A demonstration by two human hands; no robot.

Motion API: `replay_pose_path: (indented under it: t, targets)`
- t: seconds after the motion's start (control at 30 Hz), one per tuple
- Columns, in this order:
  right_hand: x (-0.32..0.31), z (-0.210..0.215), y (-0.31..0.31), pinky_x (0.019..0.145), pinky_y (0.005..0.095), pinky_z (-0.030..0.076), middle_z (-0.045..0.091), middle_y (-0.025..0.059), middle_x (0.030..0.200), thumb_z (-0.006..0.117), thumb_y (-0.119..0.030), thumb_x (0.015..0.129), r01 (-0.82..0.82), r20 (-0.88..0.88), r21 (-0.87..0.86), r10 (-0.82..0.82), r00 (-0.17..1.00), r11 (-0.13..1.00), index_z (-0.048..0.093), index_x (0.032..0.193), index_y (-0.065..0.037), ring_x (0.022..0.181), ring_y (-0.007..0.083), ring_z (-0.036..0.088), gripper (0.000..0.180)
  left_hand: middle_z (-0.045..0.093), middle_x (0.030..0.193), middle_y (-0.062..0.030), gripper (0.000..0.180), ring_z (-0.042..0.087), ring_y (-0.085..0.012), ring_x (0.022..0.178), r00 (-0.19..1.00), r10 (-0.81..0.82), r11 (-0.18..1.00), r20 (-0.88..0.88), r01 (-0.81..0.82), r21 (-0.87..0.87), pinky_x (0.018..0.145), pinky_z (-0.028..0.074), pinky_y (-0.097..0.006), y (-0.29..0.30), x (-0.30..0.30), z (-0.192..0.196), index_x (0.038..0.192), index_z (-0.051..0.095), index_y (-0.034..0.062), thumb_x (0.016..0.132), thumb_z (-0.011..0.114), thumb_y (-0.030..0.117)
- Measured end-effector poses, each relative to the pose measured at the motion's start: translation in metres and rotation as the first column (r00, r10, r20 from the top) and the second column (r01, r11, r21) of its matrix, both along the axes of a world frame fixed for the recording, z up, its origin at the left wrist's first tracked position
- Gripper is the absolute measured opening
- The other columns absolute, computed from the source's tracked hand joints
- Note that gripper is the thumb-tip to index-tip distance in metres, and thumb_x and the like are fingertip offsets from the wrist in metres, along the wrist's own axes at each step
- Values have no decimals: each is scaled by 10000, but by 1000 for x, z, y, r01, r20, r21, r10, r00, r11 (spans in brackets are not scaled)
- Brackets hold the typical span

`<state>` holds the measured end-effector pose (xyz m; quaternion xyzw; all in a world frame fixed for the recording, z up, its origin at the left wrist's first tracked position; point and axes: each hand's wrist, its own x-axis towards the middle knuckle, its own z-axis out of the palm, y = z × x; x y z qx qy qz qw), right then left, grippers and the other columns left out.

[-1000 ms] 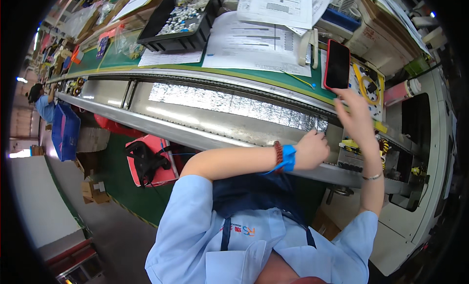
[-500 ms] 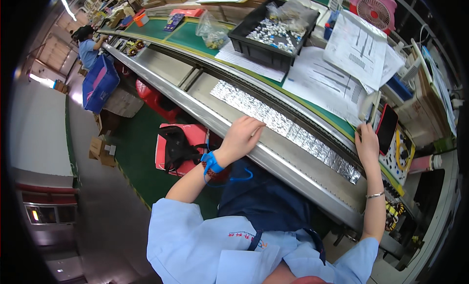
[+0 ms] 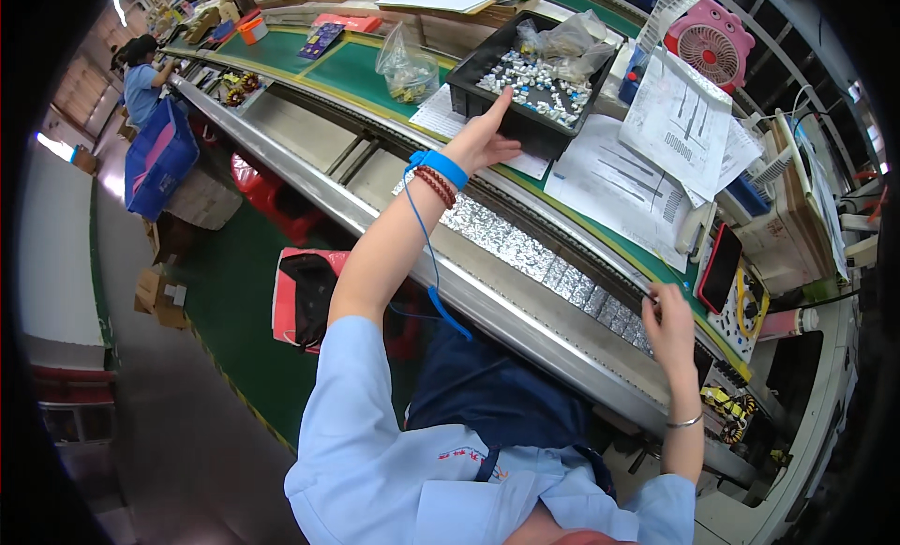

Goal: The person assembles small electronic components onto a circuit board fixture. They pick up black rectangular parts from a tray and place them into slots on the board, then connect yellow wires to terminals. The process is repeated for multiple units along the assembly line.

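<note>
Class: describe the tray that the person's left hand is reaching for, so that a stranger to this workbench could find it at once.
Start at the green bench beyond the long metal channel. Follow the left hand to the black tray at its fingertips. Unlike the papers and pink fan nearby, it is dark, box-shaped and full of small pale parts.

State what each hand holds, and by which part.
The left hand rests on the near rim of the black parts tray, gripping nothing visible. The right hand: cannot be told.
</note>
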<state>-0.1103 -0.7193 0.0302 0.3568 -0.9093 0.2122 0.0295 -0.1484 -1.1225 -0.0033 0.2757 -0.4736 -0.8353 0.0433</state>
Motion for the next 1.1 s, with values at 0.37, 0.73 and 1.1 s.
replay_pose_path:
  t: [0.37,0.73,1.1]
  targets:
    - [30,-10,18,680,308,467,567,114,868,596,-39,844,124,233,-18,-116,965,992,587,1044,0,706,201,573,204,571,1058,-193,477,618,-351,920,998,35,999,52,-36,26,801,556,-490,8,-28,27,1114,526,87,781,654,403]
    - [34,-7,34,668,350,469,582,126,872,617,-59,832,217,262,-60,-195,945,974,598,1023,-9,709,241,593,198,571,1134,-132,376,552,-324,1079,998,-38,999,-50,36,-41,901,487,-511,-15,-141,35,1107,532,138,831,596,385]
    - [33,-14,26,676,355,476,592,133,916,613,-62,839,189,268,-90,-160,950,978,591,1026,-9,728,261,606,196,618,1079,-148,479,645,-272,880,822,-551,401,-142,112,-909,821,534,-330,-83,-150,-13,1244,503,-6,858,648,238]
